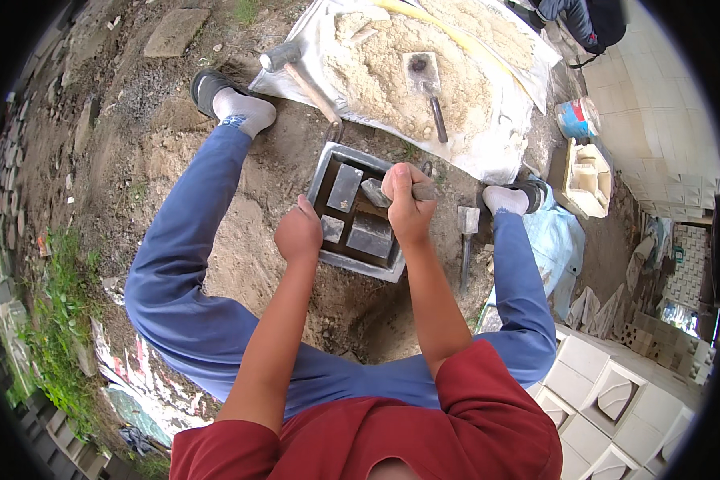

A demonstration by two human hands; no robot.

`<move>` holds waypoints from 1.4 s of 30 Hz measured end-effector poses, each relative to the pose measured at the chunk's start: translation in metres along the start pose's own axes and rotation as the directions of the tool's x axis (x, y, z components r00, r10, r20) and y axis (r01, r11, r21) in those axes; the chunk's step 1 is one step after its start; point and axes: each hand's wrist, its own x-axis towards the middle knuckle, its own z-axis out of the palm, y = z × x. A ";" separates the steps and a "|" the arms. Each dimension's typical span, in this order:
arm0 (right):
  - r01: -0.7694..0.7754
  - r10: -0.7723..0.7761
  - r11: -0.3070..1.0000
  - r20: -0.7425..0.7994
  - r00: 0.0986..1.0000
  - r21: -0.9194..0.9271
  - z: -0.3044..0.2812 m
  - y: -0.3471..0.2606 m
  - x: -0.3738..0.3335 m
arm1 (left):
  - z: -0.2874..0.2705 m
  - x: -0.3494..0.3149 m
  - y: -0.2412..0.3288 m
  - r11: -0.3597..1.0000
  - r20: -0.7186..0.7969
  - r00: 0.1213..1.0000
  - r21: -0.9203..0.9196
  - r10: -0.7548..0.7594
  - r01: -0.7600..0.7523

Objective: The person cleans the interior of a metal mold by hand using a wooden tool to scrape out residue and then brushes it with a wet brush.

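Observation:
A square grey metal mould (358, 263) lies on the dirt between my feet, with several grey metal blocks (345, 187) set inside it. My right hand (409, 210) is closed around the wooden handle of a small trowel-like tool (374, 193), and the tool's grey blade points left over the mould's middle. My left hand (298, 234) is curled into a fist at the mould's left rim, next to a small grey block (332, 230). Whether it grips that block I cannot tell.
A sand pile (392, 72) on a white sack lies behind the mould, with a trowel (426, 80) on it and a mallet (288, 60) at its left edge. A long metal tool (466, 236) lies right of the mould. A blue bucket (576, 118) and white cast blocks (608, 384) are at right.

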 end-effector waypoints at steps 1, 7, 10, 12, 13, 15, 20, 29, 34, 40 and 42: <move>0.018 -0.019 0.991 0.003 1.000 0.136 -0.001 -0.012 0.004 | 0.000 0.001 0.002 1.000 -0.020 1.000 -0.010 0.016 -0.016; -0.080 0.064 0.978 0.087 0.994 0.191 0.012 -0.034 0.027 | 0.003 0.002 -0.001 1.000 -0.046 0.999 -0.002 -0.001 0.001; -0.055 0.047 0.995 0.095 0.994 0.080 0.012 -0.036 0.030 | 0.003 0.003 0.002 1.000 -0.035 0.999 0.007 0.005 -0.005; 0.023 -0.029 0.990 0.043 0.999 0.143 0.015 -0.037 0.034 | 0.002 0.003 0.003 1.000 -0.038 0.999 0.003 0.019 -0.019; 0.036 -0.041 0.995 0.049 0.998 0.094 0.012 -0.034 0.035 | 0.004 0.003 0.003 1.000 -0.029 0.999 -0.001 0.025 -0.025; 0.021 -0.025 0.995 0.051 0.998 0.095 0.015 -0.036 0.037 | 0.006 0.004 0.001 1.000 -0.036 0.999 0.015 0.019 -0.019; 0.023 -0.005 0.969 -0.071 0.997 0.245 0.019 -0.041 0.047 | 0.007 0.001 0.002 0.999 -0.029 0.999 0.031 0.013 -0.012; 0.056 -0.010 0.969 -0.184 0.983 0.242 0.031 -0.055 0.044 | 0.002 0.002 0.003 1.000 -0.029 1.000 0.017 -0.008 0.009; 0.025 0.003 0.997 -0.359 0.933 0.075 0.038 0.005 0.026 | 0.004 0.001 0.004 1.000 -0.050 0.999 0.011 -0.010 0.010; -0.229 0.168 0.967 0.400 0.901 0.111 0.002 0.005 0.036 | 0.001 0.001 0.003 1.000 -0.056 0.998 0.025 0.001 0.000; -0.259 0.165 0.946 0.400 0.901 0.193 -0.002 0.011 0.043 | 0.002 -0.002 0.007 0.999 -0.050 0.999 0.032 0.021 -0.020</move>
